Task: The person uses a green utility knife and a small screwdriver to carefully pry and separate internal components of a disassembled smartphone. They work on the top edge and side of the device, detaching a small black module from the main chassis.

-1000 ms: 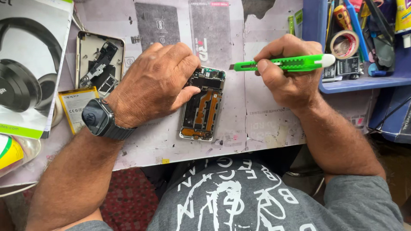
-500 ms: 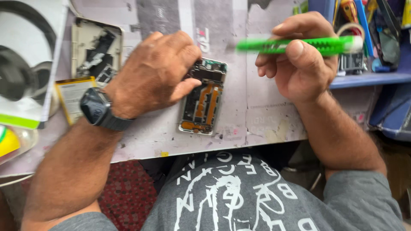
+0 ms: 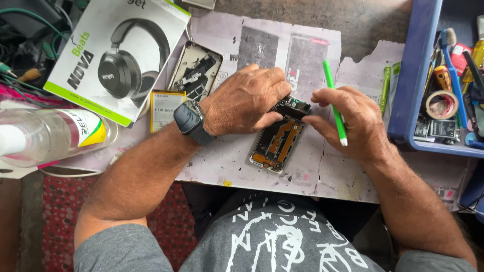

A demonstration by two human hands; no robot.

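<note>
An opened phone [image 3: 278, 142] with its circuit boards bare lies at an angle on a paper-covered worktop [image 3: 227, 161]. My left hand [image 3: 244, 100], with a dark smartwatch [image 3: 189, 121] on the wrist, presses on the phone's top end. My right hand [image 3: 350, 121] grips a green pen-shaped tool [image 3: 335, 100] that stands upright across the fingers, and its fingertips touch the phone's upper right corner.
A phone back shell with parts [image 3: 194, 73] and a flat battery [image 3: 164, 108] lie at the upper left, next to a white headphone box [image 3: 118, 55]. A clear bottle [image 3: 55, 133] lies at the left. A blue tray [image 3: 443, 80] of tools and tape stands at the right.
My right hand has come down from the upper right to the phone, turning the green tool from level to upright. My left hand stays on the phone. The camera's view has shifted.
</note>
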